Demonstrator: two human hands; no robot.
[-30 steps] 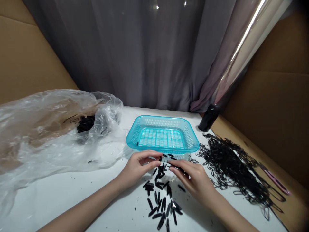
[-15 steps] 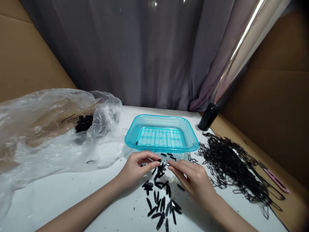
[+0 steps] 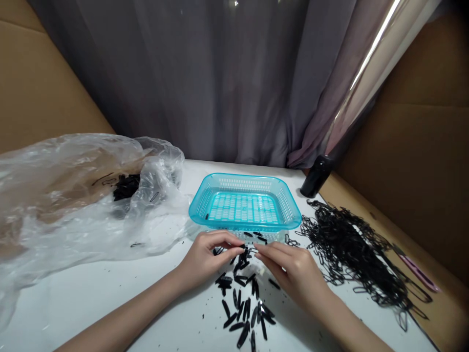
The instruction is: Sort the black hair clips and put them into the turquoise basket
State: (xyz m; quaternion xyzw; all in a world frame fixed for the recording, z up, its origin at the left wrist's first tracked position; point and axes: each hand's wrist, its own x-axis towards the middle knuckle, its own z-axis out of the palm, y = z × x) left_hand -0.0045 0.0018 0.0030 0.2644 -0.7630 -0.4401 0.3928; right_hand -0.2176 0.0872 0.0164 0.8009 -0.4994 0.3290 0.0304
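Poking from left hand [image 3: 209, 250]: black piece [image 3: 243, 246]

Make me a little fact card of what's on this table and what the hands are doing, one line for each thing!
Left hand: the left hand pinches a small black piece in its fingers
Right hand: the right hand is close by, fingers nearly together; I can't tell what they hold
Below the hands: many loose black strips on the white table
Beyond the hands: blue basket
Left side: clear bag, with a black clump in or behind it
Right side: pile of black loops, black cylinder, pink handle
Back: grey curtain
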